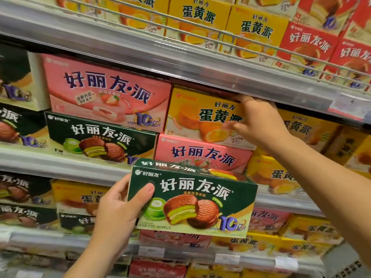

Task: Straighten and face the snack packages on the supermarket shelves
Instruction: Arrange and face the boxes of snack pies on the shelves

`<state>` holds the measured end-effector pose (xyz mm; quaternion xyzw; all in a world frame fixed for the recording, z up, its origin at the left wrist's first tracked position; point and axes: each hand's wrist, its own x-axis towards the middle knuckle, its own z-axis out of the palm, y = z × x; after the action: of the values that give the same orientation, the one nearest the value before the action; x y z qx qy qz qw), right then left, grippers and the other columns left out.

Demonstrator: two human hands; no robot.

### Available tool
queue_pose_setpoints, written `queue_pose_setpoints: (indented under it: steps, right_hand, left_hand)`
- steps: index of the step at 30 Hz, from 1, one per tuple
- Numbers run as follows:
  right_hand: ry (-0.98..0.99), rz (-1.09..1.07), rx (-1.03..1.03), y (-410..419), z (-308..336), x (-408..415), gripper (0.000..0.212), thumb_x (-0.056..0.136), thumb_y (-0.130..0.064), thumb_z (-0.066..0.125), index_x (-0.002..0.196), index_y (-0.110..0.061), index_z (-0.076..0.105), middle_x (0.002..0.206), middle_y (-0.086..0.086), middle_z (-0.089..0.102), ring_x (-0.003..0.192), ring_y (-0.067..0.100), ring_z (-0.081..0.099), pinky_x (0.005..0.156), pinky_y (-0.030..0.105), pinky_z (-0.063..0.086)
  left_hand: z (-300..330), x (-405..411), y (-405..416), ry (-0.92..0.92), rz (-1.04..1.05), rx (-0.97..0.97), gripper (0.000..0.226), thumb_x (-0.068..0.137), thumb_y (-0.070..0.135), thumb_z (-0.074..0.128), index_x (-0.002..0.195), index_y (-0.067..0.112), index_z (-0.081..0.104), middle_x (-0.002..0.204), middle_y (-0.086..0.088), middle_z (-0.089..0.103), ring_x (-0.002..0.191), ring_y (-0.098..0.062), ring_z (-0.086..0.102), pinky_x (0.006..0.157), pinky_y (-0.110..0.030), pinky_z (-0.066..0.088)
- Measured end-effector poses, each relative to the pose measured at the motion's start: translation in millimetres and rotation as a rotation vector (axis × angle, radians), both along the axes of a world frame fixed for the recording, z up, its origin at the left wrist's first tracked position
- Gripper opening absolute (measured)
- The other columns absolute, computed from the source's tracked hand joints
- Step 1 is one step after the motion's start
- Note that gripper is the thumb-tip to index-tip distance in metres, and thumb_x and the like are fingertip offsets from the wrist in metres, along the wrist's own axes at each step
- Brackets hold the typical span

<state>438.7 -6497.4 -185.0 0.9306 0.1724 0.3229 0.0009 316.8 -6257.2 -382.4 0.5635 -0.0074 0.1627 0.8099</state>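
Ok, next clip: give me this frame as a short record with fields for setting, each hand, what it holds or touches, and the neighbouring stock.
setting: supermarket shelves stocked with snack pie boxes
left hand: grips a green matcha pie box by its left end, held in front of the shelves, front facing the camera
right hand: raised to a yellow egg-yolk pie box on the shelf, fingers on its right end; the grip is blurred
under the yellow box: pink strawberry pie box
to its left: larger pink strawberry pie box stacked on a green matcha box
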Motion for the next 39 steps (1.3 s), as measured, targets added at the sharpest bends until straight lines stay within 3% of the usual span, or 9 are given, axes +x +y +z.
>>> queue_pose_setpoints:
  steps: [6, 12, 16, 22, 33, 39]
  right_hand:
    - [-0.136, 0.018, 0.04, -29, -11, -1, 0.064, 0.076, -0.05, 0.073, 0.125, -0.013, 0.054, 0.106, 0.011, 0.068, 0.104, 0.034, 0.059, 0.098, 0.048, 0.035]
    - [-0.087, -0.072, 0.05, -95, -7, -9, 0.068, 0.074, -0.046, 0.076, 0.124, -0.005, 0.055, 0.109, 0.017, 0.066, 0.101, 0.039, 0.058, 0.089, 0.05, 0.043]
    - [-0.055, -0.127, 0.075, -139, -3, -17, 0.069, 0.072, -0.045, 0.076, 0.122, -0.003, 0.055, 0.105, 0.017, 0.067, 0.097, 0.04, 0.06, 0.085, 0.054, 0.048]
    - [-0.029, -0.178, 0.069, -188, -1, -14, 0.062, 0.071, -0.044, 0.078, 0.11, -0.001, 0.057, 0.093, 0.018, 0.065, 0.084, 0.035, 0.058, 0.072, 0.04, 0.043]
    - [-0.005, -0.124, 0.073, -231, -11, 13, 0.066, 0.077, -0.043, 0.075, 0.131, -0.013, 0.052, 0.114, 0.018, 0.063, 0.111, 0.04, 0.053, 0.099, 0.048, 0.039]
    - [0.01, -0.097, 0.062, -233, -13, 19, 0.066, 0.08, -0.045, 0.071, 0.135, -0.019, 0.046, 0.124, 0.014, 0.06, 0.118, 0.037, 0.05, 0.105, 0.048, 0.035]
  left_hand:
    - [-8, 3, -7, 0.006, -0.01, -0.001, 0.065, 0.055, 0.062, 0.085, 0.109, 0.029, 0.07, 0.102, -0.008, 0.075, 0.09, -0.03, 0.074, 0.065, -0.037, 0.06]
    - [-3, 13, -31, -0.017, -0.005, 0.062, 0.053, 0.06, 0.059, 0.079, 0.105, 0.034, 0.071, 0.102, 0.0, 0.076, 0.09, -0.022, 0.074, 0.07, -0.037, 0.059]
    - [5, 23, -55, -0.027, -0.051, 0.044, 0.043, 0.065, 0.047, 0.084, 0.104, 0.034, 0.072, 0.102, -0.001, 0.076, 0.089, -0.022, 0.074, 0.063, -0.026, 0.058]
    - [11, 35, -99, -0.021, -0.056, 0.04, 0.047, 0.063, 0.044, 0.085, 0.106, 0.031, 0.072, 0.101, -0.004, 0.076, 0.087, -0.024, 0.074, 0.062, -0.027, 0.058]
    - [12, 37, -155, -0.018, -0.007, 0.033, 0.047, 0.063, 0.041, 0.079, 0.108, 0.029, 0.071, 0.097, -0.006, 0.076, 0.083, -0.025, 0.074, 0.059, -0.029, 0.057]
    - [13, 33, -167, -0.044, 0.033, 0.053, 0.045, 0.063, 0.04, 0.077, 0.105, 0.023, 0.072, 0.098, -0.006, 0.076, 0.082, -0.02, 0.074, 0.059, -0.023, 0.056]
